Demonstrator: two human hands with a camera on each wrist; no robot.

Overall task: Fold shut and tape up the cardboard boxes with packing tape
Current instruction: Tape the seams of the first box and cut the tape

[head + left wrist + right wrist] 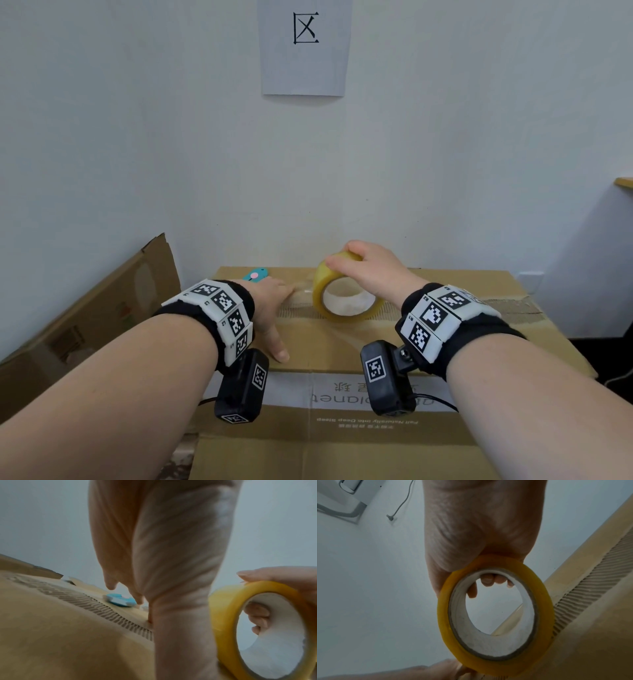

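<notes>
While the right hand (368, 270) grips the tape roll (346, 294) standing on the box (428, 346) seam, the left hand (270, 308) lies flat beside it, pinning the tape; I'd pull taut, straight along the seam.

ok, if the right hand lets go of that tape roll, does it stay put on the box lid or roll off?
The tape roll stands on its rim on the closed box, so it could probably roll. A clear strip seems to run from it under the left hand, which may check it. The right hand grips its top; it looks stiff and light.
</notes>
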